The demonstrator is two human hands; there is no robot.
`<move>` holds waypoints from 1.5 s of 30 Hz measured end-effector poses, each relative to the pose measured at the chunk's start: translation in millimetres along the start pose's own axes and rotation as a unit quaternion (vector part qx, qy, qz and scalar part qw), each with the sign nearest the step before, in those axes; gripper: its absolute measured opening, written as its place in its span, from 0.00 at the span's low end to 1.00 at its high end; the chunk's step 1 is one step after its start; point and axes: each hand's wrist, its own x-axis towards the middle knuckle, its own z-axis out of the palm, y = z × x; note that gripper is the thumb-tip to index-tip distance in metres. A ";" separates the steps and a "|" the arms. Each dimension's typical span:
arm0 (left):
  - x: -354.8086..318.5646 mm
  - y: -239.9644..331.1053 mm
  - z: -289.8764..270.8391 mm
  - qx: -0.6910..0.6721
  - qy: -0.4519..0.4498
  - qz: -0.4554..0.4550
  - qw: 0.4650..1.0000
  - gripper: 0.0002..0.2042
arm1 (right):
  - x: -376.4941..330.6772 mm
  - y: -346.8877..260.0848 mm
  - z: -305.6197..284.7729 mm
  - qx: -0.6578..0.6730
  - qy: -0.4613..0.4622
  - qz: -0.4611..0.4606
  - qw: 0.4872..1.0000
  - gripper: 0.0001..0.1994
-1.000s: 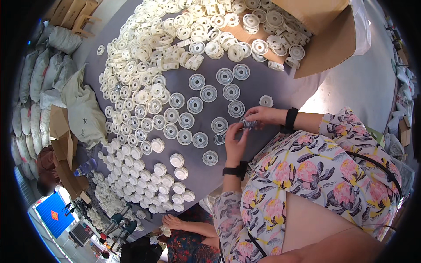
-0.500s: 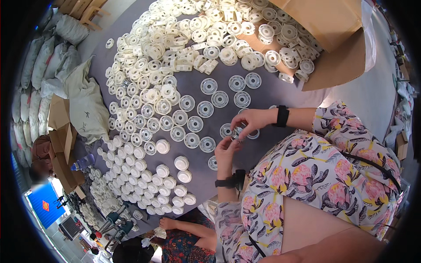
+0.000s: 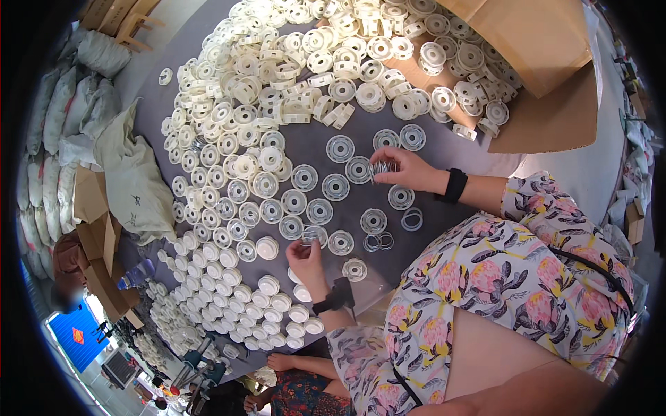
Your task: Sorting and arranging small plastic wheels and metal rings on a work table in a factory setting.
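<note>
Currently the right hand [image 3: 411, 170] pinches thin silvery metal rings [image 3: 384, 168] in a closed grip, inward from the counter's [image 3: 385, 268] near edge; the left hand [image 3: 306, 263] (its grip I cannot tell) partly covers 1 round white plastic wheel [image 3: 316, 231].

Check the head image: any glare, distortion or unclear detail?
Head view: glare whitens the floor near the cardboard box; stacked sacks bow along the fisheye rim; the shiny rings in the right hand look too fine to count.

No text is legible. The sack [image 3: 128, 170] bears a dark, unreadable mark [image 3: 137, 201]. The blue panel [image 3: 62, 324] carries a red diamond sign [image 3: 78, 335], content indistinct.
</note>
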 end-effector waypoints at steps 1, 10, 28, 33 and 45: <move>-0.2 4.5 -4.9 0.063 0.008 0.030 0.998 0.16 | -1.2 4.8 3.8 -0.010 -0.019 0.004 1.000 0.17; -37.2 28.3 35.5 -0.059 -0.130 0.041 0.989 0.19 | -12.4 19.3 55.5 0.379 -0.301 0.330 0.810 0.17; -74.2 21.9 40.6 -0.048 -0.046 0.157 0.985 0.20 | -37.0 -19.7 60.4 0.145 -0.257 0.233 0.927 0.22; -83.3 34.9 34.2 -0.058 -0.101 0.158 0.981 0.18 | -43.1 -4.1 62.7 0.039 -0.228 0.049 0.972 0.22; -25.0 -46.1 -5.4 0.055 0.069 0.045 0.995 0.12 | -18.3 10.0 32.7 -0.164 -0.119 -0.053 0.978 0.25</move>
